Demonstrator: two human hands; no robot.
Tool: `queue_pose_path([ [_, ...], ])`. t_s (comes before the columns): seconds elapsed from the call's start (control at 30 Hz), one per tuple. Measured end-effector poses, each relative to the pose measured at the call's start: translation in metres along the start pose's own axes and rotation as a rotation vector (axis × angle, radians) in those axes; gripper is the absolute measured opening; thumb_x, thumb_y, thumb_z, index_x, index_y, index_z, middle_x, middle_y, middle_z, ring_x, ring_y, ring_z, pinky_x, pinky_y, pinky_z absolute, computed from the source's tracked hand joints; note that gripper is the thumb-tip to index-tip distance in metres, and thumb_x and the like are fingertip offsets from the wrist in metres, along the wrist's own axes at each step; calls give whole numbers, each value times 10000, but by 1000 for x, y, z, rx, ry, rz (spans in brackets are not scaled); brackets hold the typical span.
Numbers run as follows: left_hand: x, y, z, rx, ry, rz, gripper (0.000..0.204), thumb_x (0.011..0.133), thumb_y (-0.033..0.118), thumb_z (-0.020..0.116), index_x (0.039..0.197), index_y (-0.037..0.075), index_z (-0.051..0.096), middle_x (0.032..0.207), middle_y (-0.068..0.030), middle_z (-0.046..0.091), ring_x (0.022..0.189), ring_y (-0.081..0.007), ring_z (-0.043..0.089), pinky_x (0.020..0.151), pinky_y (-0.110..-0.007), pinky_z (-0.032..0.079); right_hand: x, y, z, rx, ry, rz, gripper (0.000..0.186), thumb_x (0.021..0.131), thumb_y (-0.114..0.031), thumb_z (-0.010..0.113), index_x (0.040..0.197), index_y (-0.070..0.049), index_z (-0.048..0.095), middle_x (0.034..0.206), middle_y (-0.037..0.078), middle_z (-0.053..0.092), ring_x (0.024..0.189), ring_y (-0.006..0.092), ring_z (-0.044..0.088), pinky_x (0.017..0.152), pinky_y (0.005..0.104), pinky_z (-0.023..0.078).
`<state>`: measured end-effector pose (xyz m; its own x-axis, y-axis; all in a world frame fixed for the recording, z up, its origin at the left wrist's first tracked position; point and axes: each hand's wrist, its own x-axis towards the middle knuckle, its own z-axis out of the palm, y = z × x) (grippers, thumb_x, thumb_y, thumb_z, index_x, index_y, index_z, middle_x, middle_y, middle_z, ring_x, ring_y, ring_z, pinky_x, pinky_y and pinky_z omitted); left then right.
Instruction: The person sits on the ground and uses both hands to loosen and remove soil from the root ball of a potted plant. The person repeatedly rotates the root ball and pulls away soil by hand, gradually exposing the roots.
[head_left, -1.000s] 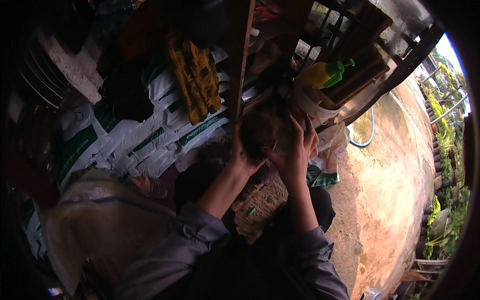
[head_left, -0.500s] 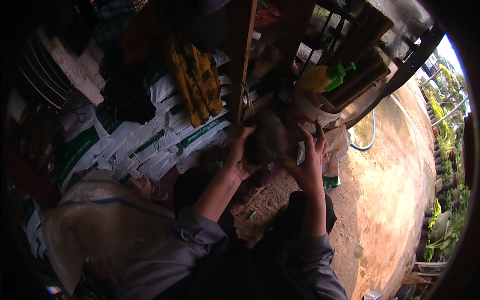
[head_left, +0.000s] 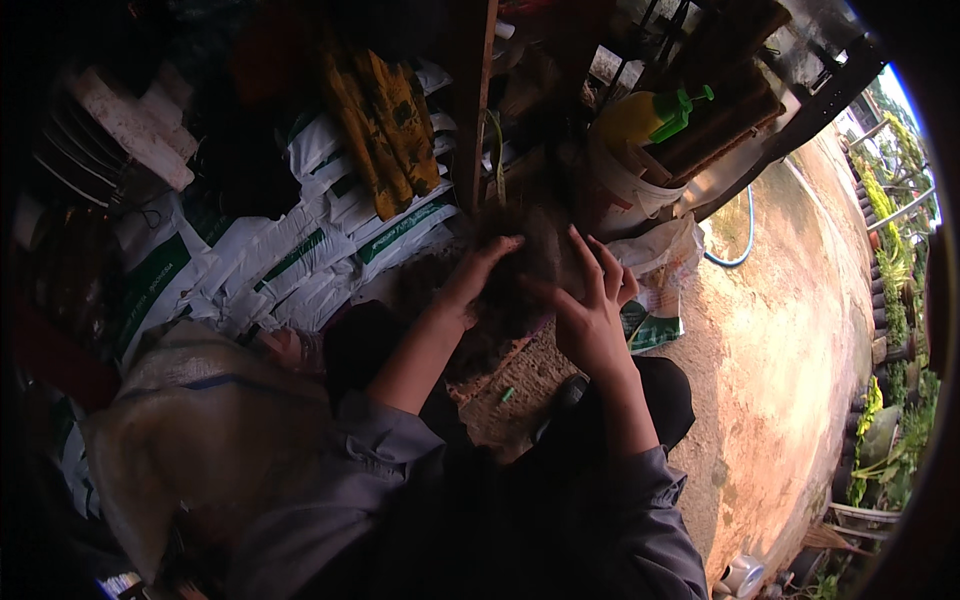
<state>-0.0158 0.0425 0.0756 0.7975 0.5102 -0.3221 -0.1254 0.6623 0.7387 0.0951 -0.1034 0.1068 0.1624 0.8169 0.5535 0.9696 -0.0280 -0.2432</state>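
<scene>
- The dark lump (head_left: 518, 268) is between both hands, to the left of the white bucket (head_left: 655, 198) and on its near side; its edges look blurred.
- The left hand (head_left: 468, 285), farther left from the bucket, curves against the lump; its fingers are mostly hidden.
- The right hand (head_left: 592, 312), just nearer than the bucket, has its fingers spread wide; how firmly it touches, I cannot tell.
- The lump seems crumbly, so gentle, even support from both sides would be better.
</scene>
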Motion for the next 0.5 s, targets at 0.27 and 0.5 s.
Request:
queue_pose_path([
  [0.27,22,-39,-16,467,-80,283,695,732,84,761,1310,30,378,1163,-74,554,1063,-157,548,914,-311,467,-7,44,-5,108,248,285,630,663,-14,526,1280,-134,483,1407,147,380,1302,339,367,1035,451,262],
  [0.5,0,-71,-14,471,-108,536,746,703,136,771,1325,43,370,1195,-84,537,1095,-185,539,939,-341,447,-87,140,86,120,74,726,649,691,-33,529,1324,-140,433,1347,172,405,1224,388,432,973,470,380],
])
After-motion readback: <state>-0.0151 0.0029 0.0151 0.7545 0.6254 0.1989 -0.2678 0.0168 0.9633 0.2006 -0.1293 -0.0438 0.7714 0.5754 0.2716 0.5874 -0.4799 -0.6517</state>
